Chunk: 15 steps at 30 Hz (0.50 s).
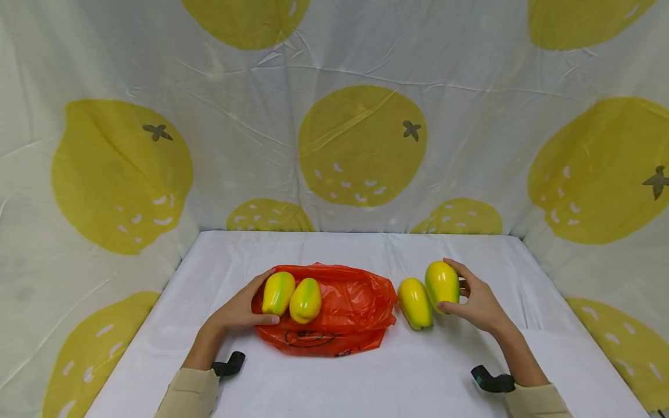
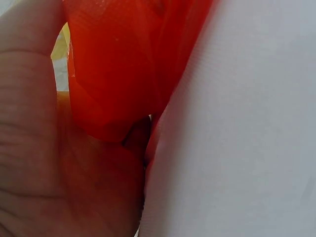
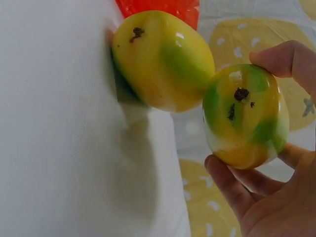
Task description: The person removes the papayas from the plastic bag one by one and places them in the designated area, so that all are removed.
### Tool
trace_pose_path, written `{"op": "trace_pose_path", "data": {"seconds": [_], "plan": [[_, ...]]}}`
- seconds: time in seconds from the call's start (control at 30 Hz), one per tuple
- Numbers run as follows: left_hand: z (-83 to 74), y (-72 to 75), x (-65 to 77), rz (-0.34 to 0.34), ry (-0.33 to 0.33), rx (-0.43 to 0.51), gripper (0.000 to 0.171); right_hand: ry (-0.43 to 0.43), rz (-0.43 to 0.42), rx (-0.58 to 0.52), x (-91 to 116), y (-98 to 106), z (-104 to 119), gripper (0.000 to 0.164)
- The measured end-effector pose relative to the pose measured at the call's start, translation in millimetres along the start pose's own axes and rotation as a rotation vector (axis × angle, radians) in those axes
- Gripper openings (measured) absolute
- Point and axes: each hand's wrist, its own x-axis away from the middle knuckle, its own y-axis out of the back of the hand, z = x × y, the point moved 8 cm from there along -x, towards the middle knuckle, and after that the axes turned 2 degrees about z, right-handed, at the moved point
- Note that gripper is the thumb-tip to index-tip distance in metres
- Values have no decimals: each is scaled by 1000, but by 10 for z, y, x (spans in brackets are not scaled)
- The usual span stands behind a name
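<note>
A red plastic bag (image 1: 350, 299) lies on the white cloth. Two yellow-green mangoes, a left one (image 1: 279, 293) and a right one (image 1: 305, 301), rest side by side at its left end. My left hand (image 1: 237, 307) curves round that end, thumb in front and fingers behind; in the left wrist view the red plastic (image 2: 113, 64) sits between thumb and palm. My right hand (image 1: 481, 302) grips another mango (image 1: 442, 284) between thumb and fingers, raised off the cloth in the right wrist view. Close beside it, a further mango (image 1: 415, 303) lies by the bag's right edge.
White cloth (image 1: 418, 371) covers the table. Walls of pale fabric (image 1: 251, 145) printed with large yellow fruit enclose it at the back and both sides. Black wrist mounts, left (image 1: 230, 364) and right (image 1: 491, 380), stick out near the sleeves.
</note>
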Motion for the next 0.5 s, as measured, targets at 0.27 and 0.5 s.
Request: {"op": "trace_pose_path", "data": {"seconds": [0.27,0.5], "plan": [[-7,0,-8,-8,-24,-22,114,-24,20,4,8,3,-71,95],[-13,0,-14,-9,-28,-25,114,-39,38,14,13,3,-119,96]]}}
